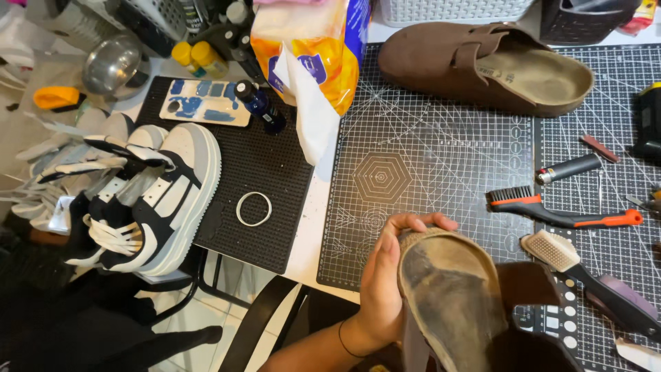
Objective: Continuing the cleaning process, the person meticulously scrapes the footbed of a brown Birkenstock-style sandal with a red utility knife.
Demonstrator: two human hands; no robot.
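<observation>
worn clog (451, 303) sole-up, left hand (385, 275) gripping its toe

You have bare cutting mat (413, 172) at twelve o'clock from the held shoe (451, 296), open up to the brown clog (482, 65). At two to three o'clock, the lighter (568, 167) and two brushes (558, 210) block you; at eleven o'clock hangs the tissue pack (310, 62).

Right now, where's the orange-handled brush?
In the head view the orange-handled brush lies right of centre on the cutting mat, below the lighter and above the white-bristled brush.
</observation>
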